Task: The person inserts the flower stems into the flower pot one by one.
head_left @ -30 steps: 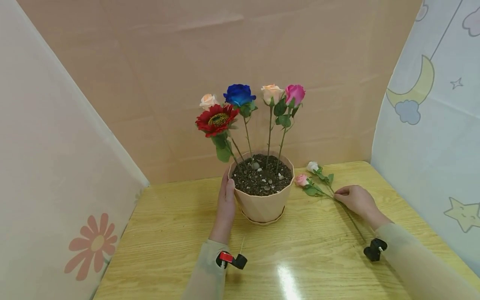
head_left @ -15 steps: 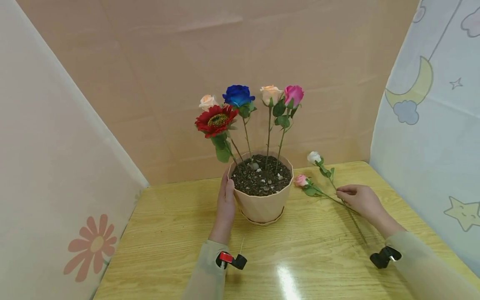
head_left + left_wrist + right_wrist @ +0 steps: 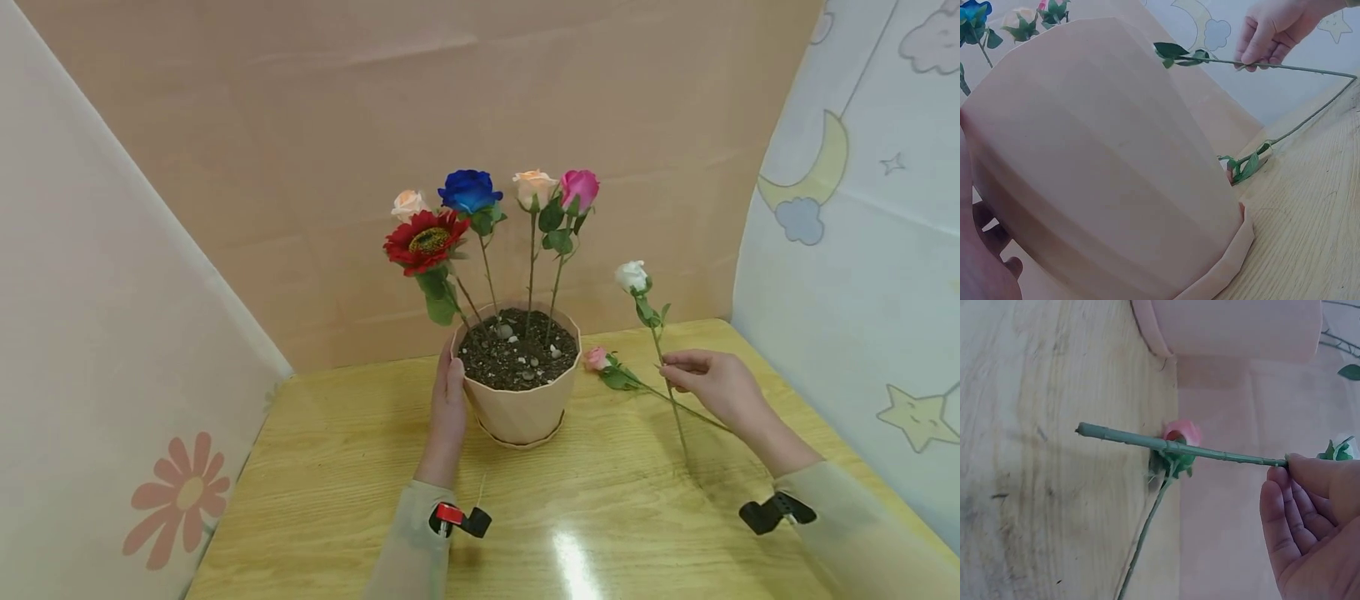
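A light peach flower pot (image 3: 517, 412), filled with dark soil and standing in a saucer, is in the middle of the head view. My left hand (image 3: 448, 404) holds its left side, thumb near the rim and the other fingers partly hidden behind it. Right of the pot, my right hand (image 3: 708, 383) pinches the stem of a white rose (image 3: 632, 277) between thumb and fingers. The rose is raised nearly upright, bloom on top; the stem's cut end (image 3: 1088, 430) shows in the right wrist view. A pink rose (image 3: 597, 359) lies on the table beneath that hand.
Upright in the soil are a red daisy-like flower (image 3: 427, 242), a blue rose (image 3: 470, 192), a magenta rose (image 3: 580, 191) and two pale peach roses (image 3: 535, 188). Cloth walls surround the wooden table (image 3: 337, 500) at the back and sides.
The right hand has lifted the white rose off the table beside the pink one and tipped it upright. The pink rose stays lying down. The left hand keeps its place on the pot.
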